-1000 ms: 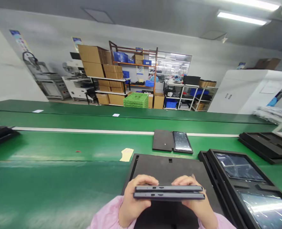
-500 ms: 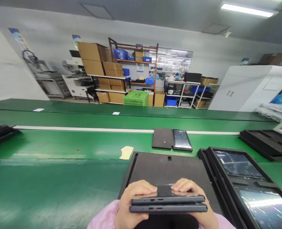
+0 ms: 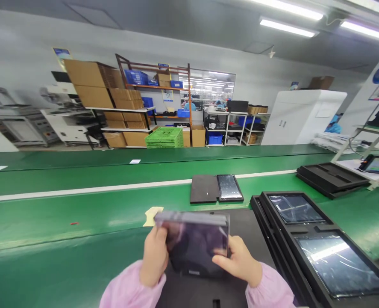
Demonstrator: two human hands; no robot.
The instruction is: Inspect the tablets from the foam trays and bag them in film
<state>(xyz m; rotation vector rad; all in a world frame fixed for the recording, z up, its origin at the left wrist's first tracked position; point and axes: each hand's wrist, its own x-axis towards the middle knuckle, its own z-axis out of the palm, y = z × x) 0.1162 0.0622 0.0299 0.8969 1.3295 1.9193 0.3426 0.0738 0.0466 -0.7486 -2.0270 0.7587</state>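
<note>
Head view: left hand (image 3: 153, 259) & right hand (image 3: 239, 262) w/ fingers closed on side edges of dark glossy flat tablet(s) (image 3: 195, 244), poss. two stacked, blurred, above black foam tray (image 3: 256, 239) on green counter (image 3: 64, 239); best keep grip on edges, off glass.

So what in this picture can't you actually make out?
- Tablets in the left hand and right hand: motion blur hides how many, head view.
- Black foam tray beneath: covered by hands, cut off at the bottom edge.
- Yellow note: too small to read.
</note>
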